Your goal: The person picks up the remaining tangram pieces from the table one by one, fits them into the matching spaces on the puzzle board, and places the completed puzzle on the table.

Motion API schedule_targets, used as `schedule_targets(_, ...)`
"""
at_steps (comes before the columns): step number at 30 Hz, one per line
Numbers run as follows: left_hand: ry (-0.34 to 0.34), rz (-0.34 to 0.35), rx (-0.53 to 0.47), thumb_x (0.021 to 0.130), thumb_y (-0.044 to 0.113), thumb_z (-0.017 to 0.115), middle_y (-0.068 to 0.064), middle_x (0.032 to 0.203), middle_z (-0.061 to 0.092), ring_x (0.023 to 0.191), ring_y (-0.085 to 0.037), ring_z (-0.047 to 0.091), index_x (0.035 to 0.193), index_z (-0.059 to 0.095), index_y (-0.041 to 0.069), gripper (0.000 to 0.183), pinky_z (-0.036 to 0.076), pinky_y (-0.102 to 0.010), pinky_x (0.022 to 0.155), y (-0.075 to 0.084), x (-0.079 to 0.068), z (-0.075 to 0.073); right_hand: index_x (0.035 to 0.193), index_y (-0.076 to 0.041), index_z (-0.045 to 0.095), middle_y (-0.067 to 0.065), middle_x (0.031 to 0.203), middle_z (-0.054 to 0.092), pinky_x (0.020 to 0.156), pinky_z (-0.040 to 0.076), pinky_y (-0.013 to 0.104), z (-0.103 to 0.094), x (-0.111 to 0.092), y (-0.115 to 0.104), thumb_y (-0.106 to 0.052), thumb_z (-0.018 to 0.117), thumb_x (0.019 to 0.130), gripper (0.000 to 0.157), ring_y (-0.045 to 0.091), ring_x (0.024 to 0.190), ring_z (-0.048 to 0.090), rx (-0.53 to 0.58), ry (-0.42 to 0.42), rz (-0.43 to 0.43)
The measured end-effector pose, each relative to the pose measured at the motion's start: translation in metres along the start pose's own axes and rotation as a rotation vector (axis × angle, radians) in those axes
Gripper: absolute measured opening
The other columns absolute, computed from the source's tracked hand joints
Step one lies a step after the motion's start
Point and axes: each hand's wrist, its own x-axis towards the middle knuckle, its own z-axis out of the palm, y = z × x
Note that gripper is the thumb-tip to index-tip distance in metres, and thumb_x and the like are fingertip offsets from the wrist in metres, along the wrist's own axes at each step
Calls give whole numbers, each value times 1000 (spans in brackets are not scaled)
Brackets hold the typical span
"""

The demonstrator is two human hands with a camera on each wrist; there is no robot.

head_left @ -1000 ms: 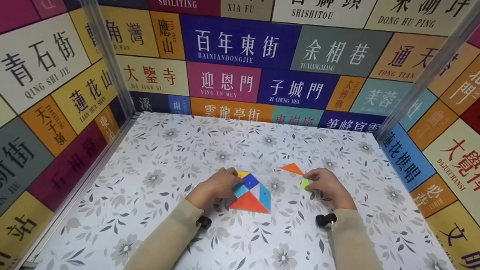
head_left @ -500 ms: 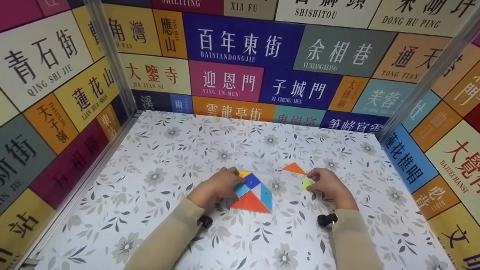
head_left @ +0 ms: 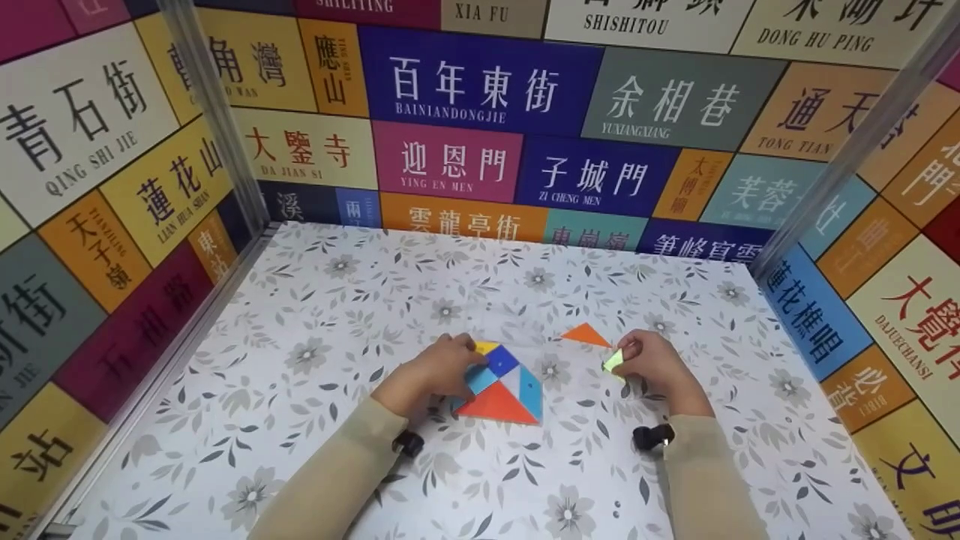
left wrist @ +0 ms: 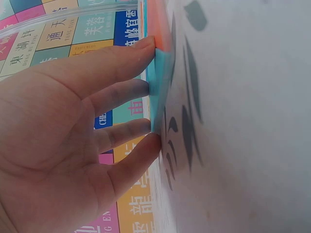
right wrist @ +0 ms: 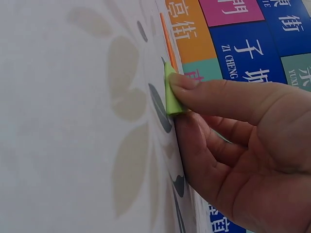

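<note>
Flat tangram pieces lie together mid-table in the head view: a dark blue square (head_left: pixel 499 362), a red-orange triangle (head_left: pixel 496 406), light blue pieces on both sides and a partly covered yellow piece (head_left: pixel 487 347). My left hand (head_left: pixel 431 369) rests at their left side. In the left wrist view its fairly straight fingertips touch the edge of a light blue piece (left wrist: pixel 156 92). To the right, my right hand (head_left: pixel 660 364) pinches a lime-green tangram triangle (head_left: pixel 614 361) between thumb and fingers. That triangle (right wrist: pixel 172 94) is tilted up from the table in the right wrist view.
An orange triangle (head_left: pixel 586 335) lies flat just beyond the right hand. White floral cloth (head_left: pixel 360 277) covers the table. Panels with printed street names (head_left: pixel 480 82) stand at the back and both sides, with clear corner strips between them.
The green triangle has been tipped up from the table by the right hand, which has risen slightly. The left hand and the joined pieces stay put.
</note>
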Motion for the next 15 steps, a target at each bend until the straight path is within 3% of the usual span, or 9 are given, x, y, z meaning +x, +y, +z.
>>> schedule_targets(9,-16,-13,-9,82,30,91,-11,152,54,130,-35,50,146,67,25,69,51,-46,108,0,2,-1,120,5,63,2,92,66,70,59,24,-3,1,4,-4,75,94,30,13,79,64,142,40,62)
schedule_targets(15,-13,-18,-22,82,29,91,-11,152,54,131,-34,50,146,67,25,69,51,-46,108,0,0,0,102,-2,69,-1,85,66,68,61,22,-1,6,9,-6,70,98,6,9,73,66,269,33,116)
